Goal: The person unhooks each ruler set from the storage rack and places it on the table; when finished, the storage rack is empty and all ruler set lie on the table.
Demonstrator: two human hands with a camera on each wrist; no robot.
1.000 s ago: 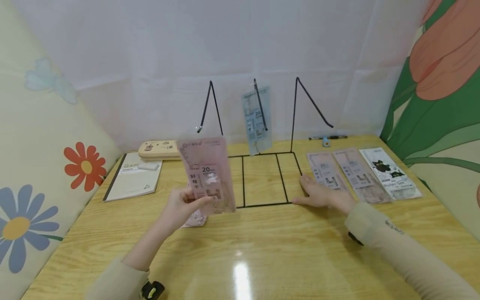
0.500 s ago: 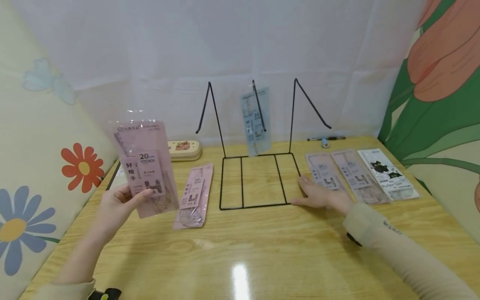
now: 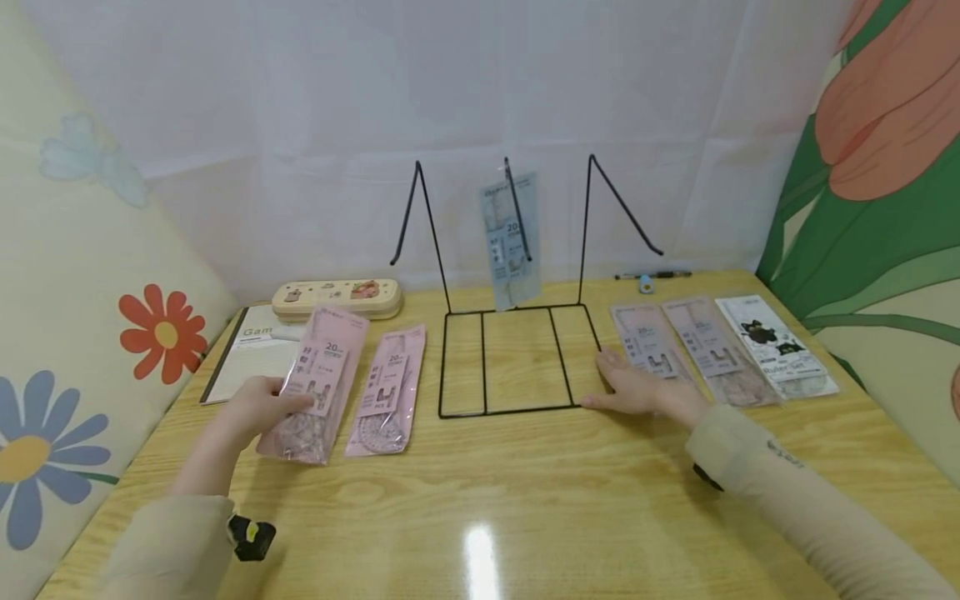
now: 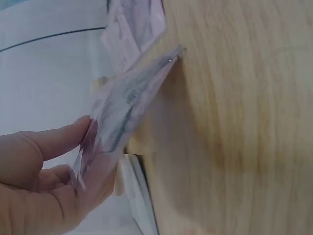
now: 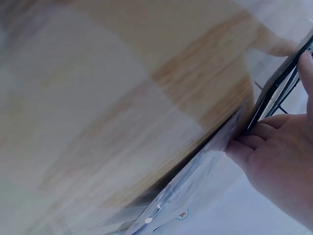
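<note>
Fingers of your left hand pinch a pink ruler packet near its lower half, thumb on top and the other fingers beneath, as the left wrist view confirms. The packet lies toward the left side of the counter, its lower end on or just above the wood and its top end pointing at the far edge, tilted slightly right. Lay it flat before you let go, and slide your fingers out sideways so the slippery film does not drag with them.

Just left of it a notebook lies near the left edge, with a cream pencil case beyond it toward the far edge. The packet's upper left edge looks close to the notebook; keep it from riding up on that.

Just right of your packet lies a second pink packet, parallel and close. Match its angle and keep a small gap, without overlap.

At the middle of the counter stands a black wire stand, with a blue packet hanging on its centre prong.

Your right hand rests flat on the counter, fingers straight and relaxed, holding nothing, touching the stand's front right corner. Keep it there to steady the stand.

Right of that hand three more packets lie in a row: two pink and a white one nearest the right edge. A pen lies by the far edge.
</note>
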